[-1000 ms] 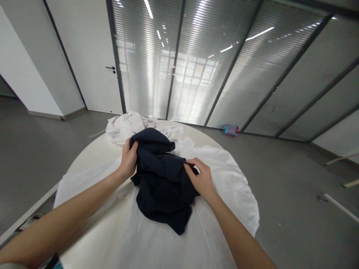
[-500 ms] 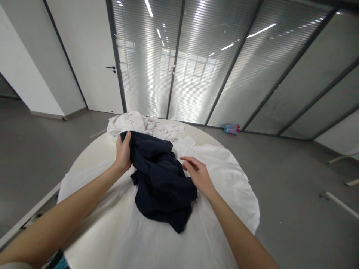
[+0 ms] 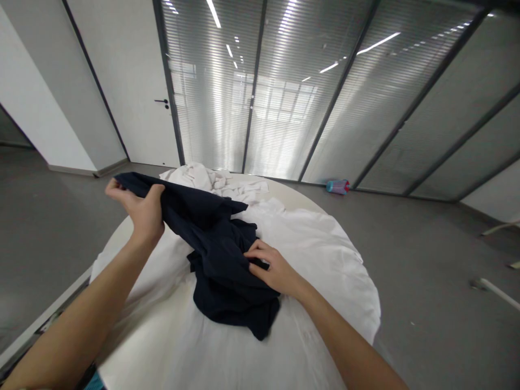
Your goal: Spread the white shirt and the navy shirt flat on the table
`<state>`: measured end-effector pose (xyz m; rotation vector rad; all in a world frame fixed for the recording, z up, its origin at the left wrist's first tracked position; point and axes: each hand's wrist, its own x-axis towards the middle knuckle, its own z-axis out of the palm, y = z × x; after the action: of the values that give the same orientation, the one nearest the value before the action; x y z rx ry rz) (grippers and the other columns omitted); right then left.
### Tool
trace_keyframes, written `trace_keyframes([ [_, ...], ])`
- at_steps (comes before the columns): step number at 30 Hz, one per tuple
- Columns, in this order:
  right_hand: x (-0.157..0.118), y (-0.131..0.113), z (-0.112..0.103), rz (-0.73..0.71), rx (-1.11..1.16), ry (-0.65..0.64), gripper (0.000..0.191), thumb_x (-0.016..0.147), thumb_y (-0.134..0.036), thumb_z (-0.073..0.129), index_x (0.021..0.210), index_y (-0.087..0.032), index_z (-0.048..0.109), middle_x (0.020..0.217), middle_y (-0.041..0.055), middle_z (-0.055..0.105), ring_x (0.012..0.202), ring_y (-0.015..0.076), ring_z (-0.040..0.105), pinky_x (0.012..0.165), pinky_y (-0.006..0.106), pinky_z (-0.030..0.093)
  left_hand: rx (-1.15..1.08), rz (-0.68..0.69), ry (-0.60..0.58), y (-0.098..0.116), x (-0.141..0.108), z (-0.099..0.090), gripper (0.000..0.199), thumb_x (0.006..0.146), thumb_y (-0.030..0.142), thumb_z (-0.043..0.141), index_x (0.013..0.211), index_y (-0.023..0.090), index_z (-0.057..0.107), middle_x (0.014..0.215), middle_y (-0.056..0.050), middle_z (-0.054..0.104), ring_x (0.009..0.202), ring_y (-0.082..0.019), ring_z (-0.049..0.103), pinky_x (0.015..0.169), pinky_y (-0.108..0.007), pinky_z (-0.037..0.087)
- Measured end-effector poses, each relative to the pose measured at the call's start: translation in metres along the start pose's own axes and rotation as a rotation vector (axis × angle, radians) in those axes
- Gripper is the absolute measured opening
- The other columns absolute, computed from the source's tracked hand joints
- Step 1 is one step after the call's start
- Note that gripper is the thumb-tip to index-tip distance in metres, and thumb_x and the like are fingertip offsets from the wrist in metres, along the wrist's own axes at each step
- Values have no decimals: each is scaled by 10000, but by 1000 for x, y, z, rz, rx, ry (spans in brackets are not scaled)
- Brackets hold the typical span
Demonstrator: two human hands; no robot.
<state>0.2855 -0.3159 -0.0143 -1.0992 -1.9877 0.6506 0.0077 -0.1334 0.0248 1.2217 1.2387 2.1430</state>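
A dark navy garment (image 3: 227, 271) lies crumpled in the middle of a round table, its left part lifted and stretched toward the left. My left hand (image 3: 142, 208) is closed on that raised part, thumb on the near side and fingers at its far edge. On the right side of the garment, my right hand (image 3: 270, 265) pinches a fold between thumb and fingertips. Under the garment spreads a smooth white cloth (image 3: 320, 265). Which part of the garment each hand holds cannot be made out.
A bunched white cloth (image 3: 203, 179) lies at the table's far edge. Bare pale tabletop (image 3: 290, 195) shows beside it. On the grey floor near the glass partition lies a blue and red patterned object (image 3: 338, 187). A white door (image 3: 130, 81) stands at the back left.
My left hand has moved left and pulled the garment's upper part outward with it. My right hand has come down and left onto the garment and taken a fold.
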Motion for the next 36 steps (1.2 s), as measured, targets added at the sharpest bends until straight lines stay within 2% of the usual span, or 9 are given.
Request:
trace_keyframes([
  [2,0,3,0,10,-29,-33,189,880,-141,605,1018,-197,722,892,32,615,828,162,601,810,320,484,-49,-3,154,4,19,-8,663,677,93,697,1162,263,279,1226,-75,410,1099,-214,537,910,-391,507],
  [5,0,3,1,-13,-78,-98,150,865,-135,621,973,-192,710,806,7,612,780,155,581,786,304,452,32,304,273,18,25,-16,744,626,51,670,1281,178,343,1280,-105,427,1123,-211,528,905,-365,489],
  [8,-1,0,2,-28,-109,-146,150,811,-120,664,937,-199,676,778,-14,601,776,151,566,807,300,432,161,562,-87,32,2,-10,564,722,135,641,1261,168,476,1258,-79,548,1087,-204,585,867,-328,497],
  [13,-3,-2,3,22,-106,-172,193,784,-105,662,947,-207,646,805,-20,612,787,145,573,818,289,428,534,573,-920,25,-50,19,437,857,387,630,1255,208,599,1258,-90,658,1170,-295,606,1007,-427,454],
  [19,-3,0,3,43,-89,-151,186,801,-100,638,953,-205,658,806,-17,623,780,142,587,822,292,432,739,309,-916,-4,-45,21,365,860,419,567,1124,207,703,1034,-100,745,964,-316,681,827,-382,499],
  [23,-2,1,2,93,-17,-119,89,857,-186,641,933,-214,676,817,-9,644,776,148,599,788,292,446,462,15,-768,-9,-22,14,331,802,483,561,723,181,669,672,-44,667,664,-231,620,596,-290,456],
  [27,2,10,0,111,52,124,242,923,-303,590,702,-208,614,737,-4,588,722,147,569,716,287,448,118,-72,-657,5,-27,12,301,787,458,601,827,176,695,776,-26,695,744,-210,637,685,-284,504],
  [30,3,20,-3,81,26,445,74,887,-299,636,869,-228,650,786,-8,538,745,151,551,751,301,471,33,95,-818,25,-50,11,268,843,390,599,958,187,732,964,-52,743,951,-240,674,900,-330,516],
  [36,-2,22,-5,32,-71,503,806,758,-277,730,1484,-323,384,1287,81,412,1066,205,553,923,366,515,-208,416,-1491,54,-100,3,332,938,231,520,1227,212,681,1248,-106,692,1172,-244,642,1038,-380,485],
])
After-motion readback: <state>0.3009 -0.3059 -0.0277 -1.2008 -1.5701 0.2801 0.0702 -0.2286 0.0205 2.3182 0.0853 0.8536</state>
